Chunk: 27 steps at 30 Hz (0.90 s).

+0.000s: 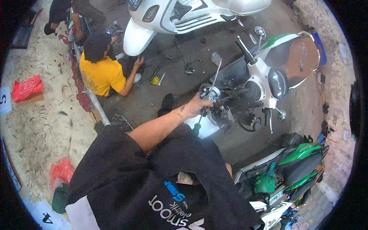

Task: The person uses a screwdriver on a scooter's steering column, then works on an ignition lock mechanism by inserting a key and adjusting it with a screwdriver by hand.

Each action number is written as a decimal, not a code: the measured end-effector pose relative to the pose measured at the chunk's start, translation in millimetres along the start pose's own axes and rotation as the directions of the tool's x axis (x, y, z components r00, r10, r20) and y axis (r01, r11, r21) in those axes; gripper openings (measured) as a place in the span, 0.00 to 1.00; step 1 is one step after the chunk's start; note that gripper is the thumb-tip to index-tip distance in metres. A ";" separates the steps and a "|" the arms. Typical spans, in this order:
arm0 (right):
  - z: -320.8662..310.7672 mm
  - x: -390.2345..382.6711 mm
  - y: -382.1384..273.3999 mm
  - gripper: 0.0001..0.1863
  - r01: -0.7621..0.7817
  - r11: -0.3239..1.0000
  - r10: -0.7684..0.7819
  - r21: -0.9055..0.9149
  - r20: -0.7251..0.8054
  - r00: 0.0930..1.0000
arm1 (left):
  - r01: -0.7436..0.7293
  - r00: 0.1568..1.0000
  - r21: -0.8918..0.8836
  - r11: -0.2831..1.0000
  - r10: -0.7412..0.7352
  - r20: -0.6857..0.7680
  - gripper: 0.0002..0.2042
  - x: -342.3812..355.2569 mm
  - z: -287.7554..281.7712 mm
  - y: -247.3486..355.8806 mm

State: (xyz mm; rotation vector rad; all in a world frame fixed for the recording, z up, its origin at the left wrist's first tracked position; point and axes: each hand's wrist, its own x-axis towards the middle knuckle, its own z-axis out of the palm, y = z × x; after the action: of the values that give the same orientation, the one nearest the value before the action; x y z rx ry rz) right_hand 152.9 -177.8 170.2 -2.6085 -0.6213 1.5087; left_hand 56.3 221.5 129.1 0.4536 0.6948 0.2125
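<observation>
My left hand (197,106) reaches forward and is closed around a long screwdriver. The tool's dark green handle (196,128) shows below my fingers, and a thin metal shaft (217,72) slants up and away above them in line with it. Right beside my fingertips is a round silver part (214,93) among the exposed cables and mechanisms of a partly stripped white scooter (259,78). Whether my fingers also grip that part, I cannot tell. A sliver of my right arm (229,168) shows past my dark shirt; my right hand is hidden.
A person in a yellow shirt (102,73) crouches at the left beside a silver-white scooter (168,19). A wrench (161,79) and loose cables (180,50) lie on the dark floor. Green-and-black scooters (303,161) stand at the lower right. A low wall (42,126) runs along the left.
</observation>
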 end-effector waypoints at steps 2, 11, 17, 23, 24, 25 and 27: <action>0.5 -0.6 -4.5 0.14 0.001 1.000 -0.001 -0.007 0.011 1.000 | 0.011 1.000 -0.039 0.999 -0.011 -0.007 0.36 -3.5 -0.1 0.9; -21.0 -14.6 -22.6 0.13 -0.016 0.999 0.017 -0.031 0.009 1.000 | 0.021 1.000 -0.043 0.999 -0.022 -0.023 0.39 -5.2 1.9 4.4; -97.0 -49.9 -86.5 0.18 0.141 0.989 -0.146 -0.042 -0.404 0.903 | 0.019 0.998 -0.017 1.000 -0.020 -0.054 0.35 3.8 -4.8 -4.1; -216.9 -161.1 -333.4 0.17 0.911 0.376 -0.888 0.171 0.348 0.301 | 0.040 0.999 0.004 0.999 -0.040 -0.033 0.35 4.4 -2.6 -7.8; -213.0 -172.0 -355.4 0.14 0.939 0.342 -0.864 0.027 0.403 0.303 | 0.042 0.999 0.003 0.999 -0.042 -0.013 0.35 8.8 -2.8 -9.8; -205.2 -179.2 -371.1 0.14 0.951 0.288 -0.833 -0.110 0.461 0.306 | 0.038 0.999 0.008 0.999 -0.038 -0.016 0.35 7.4 -0.6 -8.8; -188.7 -180.2 -384.7 0.11 0.944 0.257 -0.862 -0.206 0.393 0.321 | 0.092 0.992 0.038 0.995 -0.089 -0.093 0.35 1.3 4.7 -7.7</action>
State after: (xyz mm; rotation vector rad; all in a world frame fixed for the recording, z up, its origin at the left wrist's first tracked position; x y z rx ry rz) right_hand 113.8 134.3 512.5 -1.4899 -2.1965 1.2044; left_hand 60.6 213.6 127.9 0.4534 0.8084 0.1338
